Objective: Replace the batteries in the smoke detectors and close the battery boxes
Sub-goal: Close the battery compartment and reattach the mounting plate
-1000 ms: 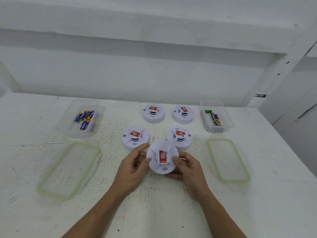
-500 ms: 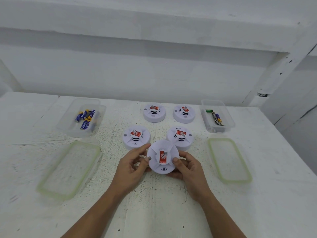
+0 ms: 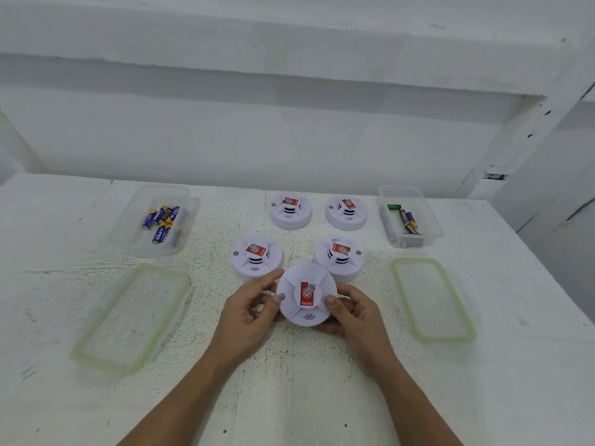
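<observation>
both hands grip the nearest smoke detector (image 3: 306, 294) at table centre: left hand (image 3: 249, 313) and right hand (image 3: 355, 317) pinch opposite rims, likely to turn it over. blue batteries (image 3: 162, 220) wait in the left tub (image 3: 180, 217), the apparently used ones in the right tub (image 3: 428, 226), so both stay within reach.

Rough white-painted table (image 3: 322, 397), white wall (image 3: 257, 140) behind with horizontal ledge (image 3: 257, 69), even, soft light

1 head camera looks forward and down over the table (image 3: 322, 397).
</observation>
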A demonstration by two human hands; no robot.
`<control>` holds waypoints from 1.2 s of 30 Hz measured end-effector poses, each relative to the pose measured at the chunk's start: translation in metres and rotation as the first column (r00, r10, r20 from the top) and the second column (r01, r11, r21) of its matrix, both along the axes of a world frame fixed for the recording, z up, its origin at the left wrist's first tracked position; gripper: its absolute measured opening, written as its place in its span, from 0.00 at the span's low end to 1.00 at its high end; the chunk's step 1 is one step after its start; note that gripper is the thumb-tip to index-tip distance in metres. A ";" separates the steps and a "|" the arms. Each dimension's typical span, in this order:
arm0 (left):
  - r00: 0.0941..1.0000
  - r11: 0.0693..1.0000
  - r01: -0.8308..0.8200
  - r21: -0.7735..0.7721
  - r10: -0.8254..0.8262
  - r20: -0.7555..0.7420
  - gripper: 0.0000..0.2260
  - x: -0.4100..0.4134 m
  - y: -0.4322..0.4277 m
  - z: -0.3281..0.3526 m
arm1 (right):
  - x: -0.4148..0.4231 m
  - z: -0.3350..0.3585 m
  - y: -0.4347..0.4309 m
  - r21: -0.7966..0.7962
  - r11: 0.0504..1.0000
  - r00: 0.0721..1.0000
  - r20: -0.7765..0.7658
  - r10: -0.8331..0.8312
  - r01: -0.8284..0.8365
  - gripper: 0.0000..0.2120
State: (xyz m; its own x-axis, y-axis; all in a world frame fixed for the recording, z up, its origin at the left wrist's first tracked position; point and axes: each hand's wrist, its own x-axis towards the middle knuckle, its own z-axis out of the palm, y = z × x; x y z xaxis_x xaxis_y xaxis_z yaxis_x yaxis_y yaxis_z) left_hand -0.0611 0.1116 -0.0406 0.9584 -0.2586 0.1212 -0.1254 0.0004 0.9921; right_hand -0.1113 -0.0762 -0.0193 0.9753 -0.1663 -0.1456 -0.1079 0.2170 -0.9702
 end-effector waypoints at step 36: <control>0.998 0.996 -0.022 0.081 0.017 0.064 0.16 0.001 0.001 -0.003 | 0.000 -0.004 -0.001 -0.069 0.997 1.000 -0.014 -0.015 0.014 0.10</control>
